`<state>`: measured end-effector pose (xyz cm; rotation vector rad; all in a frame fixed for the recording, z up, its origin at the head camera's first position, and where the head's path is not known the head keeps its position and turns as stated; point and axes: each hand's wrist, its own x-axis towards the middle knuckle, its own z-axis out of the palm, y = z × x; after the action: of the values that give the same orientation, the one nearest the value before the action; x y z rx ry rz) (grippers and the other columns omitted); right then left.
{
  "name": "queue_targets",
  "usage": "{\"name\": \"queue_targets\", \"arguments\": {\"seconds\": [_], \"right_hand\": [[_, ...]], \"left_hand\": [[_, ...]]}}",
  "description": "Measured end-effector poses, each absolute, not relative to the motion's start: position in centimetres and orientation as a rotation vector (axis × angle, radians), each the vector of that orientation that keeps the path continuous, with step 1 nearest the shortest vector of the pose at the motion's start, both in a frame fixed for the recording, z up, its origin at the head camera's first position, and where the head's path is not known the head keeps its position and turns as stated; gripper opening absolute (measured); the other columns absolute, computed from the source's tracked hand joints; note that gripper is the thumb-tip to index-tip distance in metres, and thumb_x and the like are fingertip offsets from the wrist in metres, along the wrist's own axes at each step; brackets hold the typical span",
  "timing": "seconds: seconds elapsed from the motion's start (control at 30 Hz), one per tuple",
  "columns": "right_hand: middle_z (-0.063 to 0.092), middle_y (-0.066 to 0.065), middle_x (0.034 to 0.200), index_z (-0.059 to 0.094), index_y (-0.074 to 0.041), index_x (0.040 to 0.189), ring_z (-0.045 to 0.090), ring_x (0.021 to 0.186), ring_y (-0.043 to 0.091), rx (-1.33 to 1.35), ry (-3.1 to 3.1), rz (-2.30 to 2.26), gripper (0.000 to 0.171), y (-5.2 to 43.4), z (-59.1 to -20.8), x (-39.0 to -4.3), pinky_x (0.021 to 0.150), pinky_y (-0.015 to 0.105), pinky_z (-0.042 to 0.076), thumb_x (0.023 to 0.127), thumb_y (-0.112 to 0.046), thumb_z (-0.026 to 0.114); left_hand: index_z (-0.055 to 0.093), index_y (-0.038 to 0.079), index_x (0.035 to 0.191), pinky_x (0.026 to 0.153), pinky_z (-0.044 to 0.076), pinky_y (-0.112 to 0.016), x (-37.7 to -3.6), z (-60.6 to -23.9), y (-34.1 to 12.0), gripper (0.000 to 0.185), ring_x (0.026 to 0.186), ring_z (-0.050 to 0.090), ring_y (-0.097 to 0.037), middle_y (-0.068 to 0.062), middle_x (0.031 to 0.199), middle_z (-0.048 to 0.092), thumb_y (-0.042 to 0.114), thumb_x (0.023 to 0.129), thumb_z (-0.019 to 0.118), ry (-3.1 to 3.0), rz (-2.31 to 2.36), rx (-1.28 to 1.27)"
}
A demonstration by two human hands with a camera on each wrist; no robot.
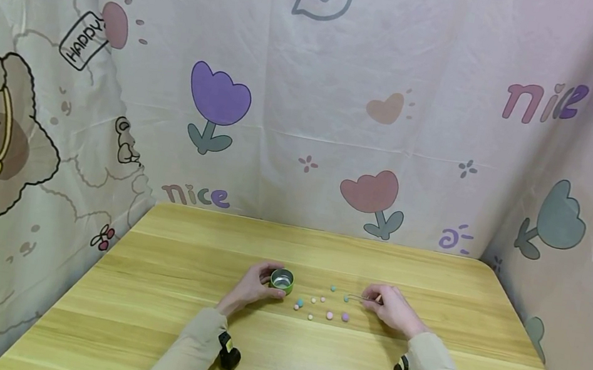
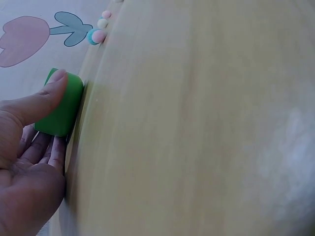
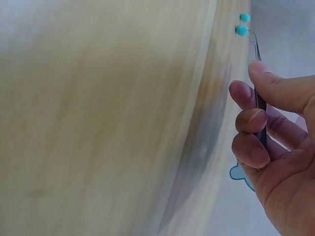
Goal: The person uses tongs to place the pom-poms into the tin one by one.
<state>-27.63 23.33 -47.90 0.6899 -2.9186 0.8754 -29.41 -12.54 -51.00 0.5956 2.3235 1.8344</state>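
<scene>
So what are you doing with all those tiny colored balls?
A person sits at a wooden table. The left hand holds a small green tin, open at the top. The right hand pinches a pair of tweezers, whose tip is at a teal ball. More little balls, pink, purple, cream and teal, lie scattered on the table between the hands.

A small round green tin (image 1: 282, 280) stands upright and open on the wooden table, its silvery inside showing; the left hand (image 1: 252, 287) grips its side, thumb on the green wall. Slim metal tweezers (image 1: 363, 298) are pinched in the right hand (image 1: 391, 309), lying nearly flat with their tip at a teal bead (image 1: 346, 297). Small pastel beads (image 1: 329, 315) in teal, pink, purple and cream lie scattered between tin and tweezers.
</scene>
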Motion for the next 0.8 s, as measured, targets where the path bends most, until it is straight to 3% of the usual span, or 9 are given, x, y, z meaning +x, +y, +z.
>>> {"name": "queue_targets", "arguments": {"seconds": [0.47,0.8], "right_hand": [[0.070,-0.001,0.086,0.073,-0.008,0.094,0.063,0.081,0.011,0.728,-2.912,0.823,0.005,22.88,-47.65,-27.59,0.075,0.030,0.058,0.090,-0.006,0.070],[0.071,-0.002,0.085,0.074,-0.008,0.094,0.063,0.080,0.009,0.710,-2.908,0.808,0.006,22.71,-47.50,-27.52,0.074,0.027,0.057,0.090,-0.006,0.070]], "left_hand": [[0.046,-0.017,0.137,0.116,0.041,-0.056,-29.37,-50.97,-12.59,0.067,0.129,0.053,-0.050,-0.036,0.136,0.053,-0.002,0.082,0.080,2.322,1.837,0.605],[0.046,-0.016,0.138,0.117,0.041,-0.056,-29.27,-50.91,-12.54,0.067,0.130,0.052,-0.050,-0.036,0.136,0.053,-0.002,0.082,0.080,2.330,1.828,0.596]]}}
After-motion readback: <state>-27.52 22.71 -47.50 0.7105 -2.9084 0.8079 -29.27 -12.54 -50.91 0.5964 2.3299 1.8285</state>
